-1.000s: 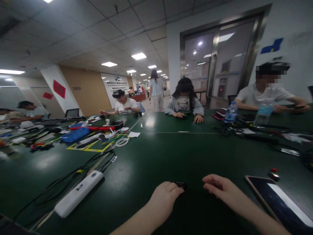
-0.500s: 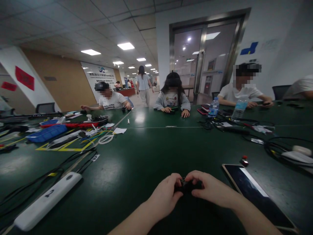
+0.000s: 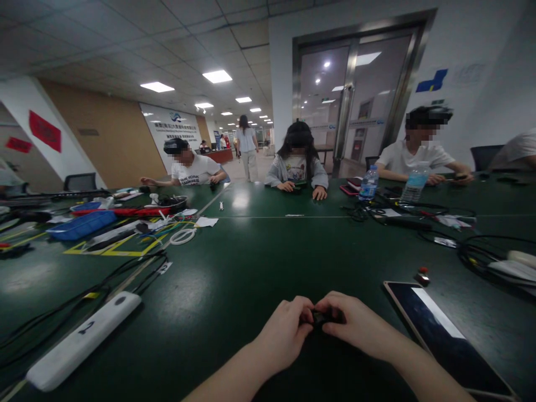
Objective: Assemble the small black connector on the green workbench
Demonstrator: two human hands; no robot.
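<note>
Near the front of the dark green table [image 3: 234, 268], my left hand [image 3: 287, 326] and my right hand [image 3: 352, 321] meet around a small black object [image 3: 320, 317]. Fingers of both hands are closed on it from either side, fingertips almost touching above it. Most of the object is covered, so its kind cannot be made out. To the right of my right hand lies a large dark-screened phone or tablet [image 3: 444, 340] with a pale strip on its screen. Just beyond its far corner sits a small red-topped metallic item [image 3: 422, 276].
On the left are a white power strip [image 3: 86, 340], black cables [image 3: 113, 273] and a blue tray [image 3: 81, 224]. Two water bottles [image 3: 368, 183] and coiled cables [image 3: 469, 251] lie right. Across the table sit several people, one in a grey jacket [image 3: 274, 173].
My right hand's thumb and fingers have drawn in closer to my left hand, covering more of the black object. The view has shifted slightly.
</note>
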